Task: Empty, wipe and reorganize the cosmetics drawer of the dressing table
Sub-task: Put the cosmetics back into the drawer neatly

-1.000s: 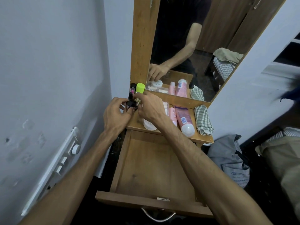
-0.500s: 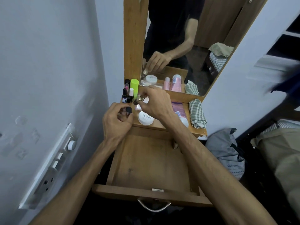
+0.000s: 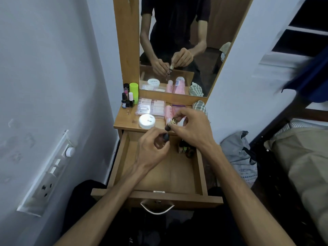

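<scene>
1. Reorganizing step, I'd say: right hand (image 3: 191,128) pinches a small bottle (image 3: 171,123), left hand (image 3: 152,150) pinches its dark cap (image 3: 166,136), both above the open drawer (image 3: 159,174).
2. Next: probably cap on, then bottle into the drawer.

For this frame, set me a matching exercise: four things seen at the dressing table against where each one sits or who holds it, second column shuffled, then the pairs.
Things:
1. small dark cap
2. round white jar
3. lime-green bottle
4. checked cloth

Places:
A. back left corner of the tabletop, by the mirror frame
B. pinched in the left hand over the open drawer
C. right end of the tabletop, under the mirror
D. front edge of the tabletop, just left of the right hand

Pairs: 1-B, 2-D, 3-A, 4-C
</scene>
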The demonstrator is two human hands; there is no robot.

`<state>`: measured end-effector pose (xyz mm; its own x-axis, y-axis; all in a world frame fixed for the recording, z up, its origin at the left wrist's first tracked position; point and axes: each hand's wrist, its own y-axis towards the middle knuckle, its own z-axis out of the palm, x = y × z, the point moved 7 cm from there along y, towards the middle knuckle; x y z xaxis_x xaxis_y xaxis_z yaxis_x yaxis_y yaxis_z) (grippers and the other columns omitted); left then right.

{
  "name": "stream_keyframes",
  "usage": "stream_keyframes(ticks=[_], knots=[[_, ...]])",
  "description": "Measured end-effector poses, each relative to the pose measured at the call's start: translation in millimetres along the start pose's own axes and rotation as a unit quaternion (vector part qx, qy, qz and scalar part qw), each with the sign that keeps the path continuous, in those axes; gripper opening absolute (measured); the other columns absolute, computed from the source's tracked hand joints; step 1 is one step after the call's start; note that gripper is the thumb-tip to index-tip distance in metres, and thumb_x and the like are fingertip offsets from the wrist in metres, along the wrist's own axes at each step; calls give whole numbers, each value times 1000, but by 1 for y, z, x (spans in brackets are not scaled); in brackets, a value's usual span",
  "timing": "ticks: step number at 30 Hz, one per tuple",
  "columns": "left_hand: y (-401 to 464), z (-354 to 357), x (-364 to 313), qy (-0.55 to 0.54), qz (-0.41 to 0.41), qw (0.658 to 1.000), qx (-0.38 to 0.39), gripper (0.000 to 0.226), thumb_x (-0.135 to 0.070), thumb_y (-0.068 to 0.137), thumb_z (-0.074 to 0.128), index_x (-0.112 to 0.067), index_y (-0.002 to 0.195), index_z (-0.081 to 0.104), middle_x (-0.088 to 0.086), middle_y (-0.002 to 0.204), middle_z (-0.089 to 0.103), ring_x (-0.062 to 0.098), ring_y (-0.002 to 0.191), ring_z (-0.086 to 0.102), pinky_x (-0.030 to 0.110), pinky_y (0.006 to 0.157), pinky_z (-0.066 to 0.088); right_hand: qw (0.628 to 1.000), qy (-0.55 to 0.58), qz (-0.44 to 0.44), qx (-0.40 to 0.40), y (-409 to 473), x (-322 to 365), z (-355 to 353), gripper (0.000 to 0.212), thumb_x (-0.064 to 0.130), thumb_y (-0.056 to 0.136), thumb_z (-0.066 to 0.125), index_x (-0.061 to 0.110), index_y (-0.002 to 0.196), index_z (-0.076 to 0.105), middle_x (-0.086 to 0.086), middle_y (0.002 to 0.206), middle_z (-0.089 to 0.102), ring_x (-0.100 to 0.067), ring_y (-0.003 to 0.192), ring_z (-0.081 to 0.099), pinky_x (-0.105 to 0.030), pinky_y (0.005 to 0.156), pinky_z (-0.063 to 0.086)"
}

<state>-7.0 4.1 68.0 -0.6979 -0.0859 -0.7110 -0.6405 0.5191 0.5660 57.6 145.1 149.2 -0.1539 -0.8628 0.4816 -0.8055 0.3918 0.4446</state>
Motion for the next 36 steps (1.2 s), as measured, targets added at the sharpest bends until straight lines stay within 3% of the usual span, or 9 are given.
stream_keyframes(ticks=[4,7,12,15,19,27,31,36], knots=[[-16,34,2,2,-15,999,48,23,-20,78,78,-18,100,71,-9,90,66,7,74,65,21,62,54,999,-15,41,3,-32,-27,-10,15,36,74,80,26,84,74,14,77,68,-1,63,57,-17,59,40],[-26,56,7,15,-37,996,81,22,-20,76,78,-20,97,73,-12,87,67,4,74,65,26,64,57,995,-35,85,26,-50,-52,-5,15,33,72,76,27,86,75,14,73,68,-3,65,58,-21,61,43],[-28,81,24,54,-85,986,130,25,-26,72,73,-21,96,74,-9,88,70,5,72,65,33,68,58,987,-85,119,74,-65,-85,20,24,35,74,71,28,96,77,11,85,73,-12,83,65,-27,70,47],[-21,90,33,69,-107,982,136,24,-27,69,69,-21,92,74,-6,85,70,13,72,66,36,68,57,983,-109,114,95,-68,-95,35,29,35,76,69,26,102,77,9,96,74,-17,92,67,-30,74,51],[-13,102,40,84,-115,979,146,26,-27,69,67,-18,93,73,-3,87,70,19,77,68,38,70,57,980,-133,99,108,-71,-102,48,26,34,81,68,26,104,77,7,97,70,-19,90,65,-28,68,44],[-9,114,54,86,-126,976,156,25,-22,67,70,-17,92,74,-1,84,70,17,70,69,38,68,59,978,-153,92,112,-71,-114,63,24,37,82,66,26,101,75,7,93,69,-20,86,65,-28,63,40],[-11,118,57,76,-129,976,157,27,-21,68,70,-16,94,75,-2,86,69,15,70,69,36,68,60,978,-148,89,118,-72,-117,70,22,36,86,64,25,102,75,5,94,71,-20,86,67,-31,67,50],[-9,119,56,75,-136,975,158,28,-22,67,69,-17,93,74,-3,87,69,14,70,69,36,68,60,978,-149,90,119,-73,-117,72,23,34,85,65,24,103,74,3,95,73,-24,89,68,-34,69,51]])
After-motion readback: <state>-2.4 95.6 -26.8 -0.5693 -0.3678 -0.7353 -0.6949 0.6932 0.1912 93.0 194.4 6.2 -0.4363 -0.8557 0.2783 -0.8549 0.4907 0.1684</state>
